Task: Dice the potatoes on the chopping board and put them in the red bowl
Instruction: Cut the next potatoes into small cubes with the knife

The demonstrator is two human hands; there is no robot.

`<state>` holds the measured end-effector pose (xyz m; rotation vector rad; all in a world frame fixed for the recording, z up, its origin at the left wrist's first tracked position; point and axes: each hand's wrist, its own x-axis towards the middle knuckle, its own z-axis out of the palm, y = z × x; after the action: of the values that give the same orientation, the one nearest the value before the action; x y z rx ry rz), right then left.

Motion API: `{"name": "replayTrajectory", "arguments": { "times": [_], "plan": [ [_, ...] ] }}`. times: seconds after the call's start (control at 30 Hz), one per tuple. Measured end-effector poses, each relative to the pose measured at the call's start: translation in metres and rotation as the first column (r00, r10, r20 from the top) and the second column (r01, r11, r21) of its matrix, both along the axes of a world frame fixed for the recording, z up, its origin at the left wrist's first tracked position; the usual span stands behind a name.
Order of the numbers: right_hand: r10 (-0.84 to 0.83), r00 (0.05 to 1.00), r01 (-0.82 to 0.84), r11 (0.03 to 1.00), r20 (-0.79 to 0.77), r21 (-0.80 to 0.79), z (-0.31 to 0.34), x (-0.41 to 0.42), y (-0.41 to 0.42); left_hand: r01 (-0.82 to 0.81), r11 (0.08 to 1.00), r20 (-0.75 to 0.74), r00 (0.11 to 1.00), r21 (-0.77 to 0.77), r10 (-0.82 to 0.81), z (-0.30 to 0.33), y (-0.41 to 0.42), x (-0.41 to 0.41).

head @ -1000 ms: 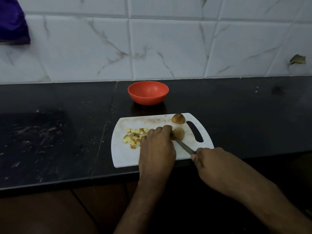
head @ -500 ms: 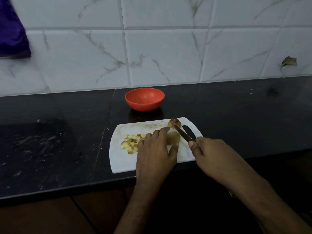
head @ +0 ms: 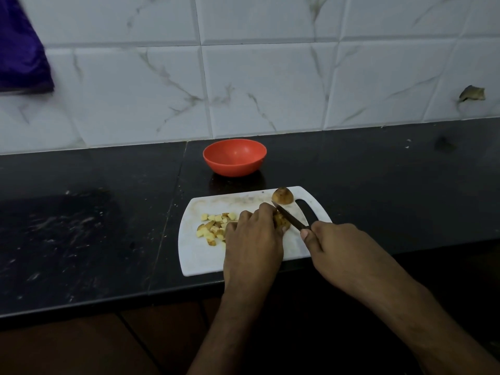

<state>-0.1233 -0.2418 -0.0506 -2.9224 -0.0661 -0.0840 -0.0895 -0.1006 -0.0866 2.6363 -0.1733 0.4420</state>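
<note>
Saw knife (head: 289, 218) swing from flat low slice a second earlier to blade angled over potato piece (head: 282, 221); I read it as dicing cuts starting on this piece. Left hand (head: 253, 240) curled, pinning piece mid-board. Right hand (head: 339, 246) wrapped knife handle. Diced heap (head: 215, 226) lay toward chopping board (head: 200, 259) left edge; uncut half (head: 282, 195) at far edge by handle slot. Red bowl (head: 234, 157) sat beyond board on counter (head: 81, 226), looked unfilled; path there open. Board's near edge close to counter front edge.
</note>
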Motion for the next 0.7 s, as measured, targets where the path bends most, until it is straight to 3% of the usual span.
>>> {"name": "replayTrajectory", "arguments": {
  "times": [0.7],
  "plan": [
    [0.055,0.984,-0.060,0.998,-0.167,-0.023,0.026,0.012,0.000,0.037,0.999,0.001,0.999,-0.018,-0.037,0.002,0.001,0.000]
  ]
}}
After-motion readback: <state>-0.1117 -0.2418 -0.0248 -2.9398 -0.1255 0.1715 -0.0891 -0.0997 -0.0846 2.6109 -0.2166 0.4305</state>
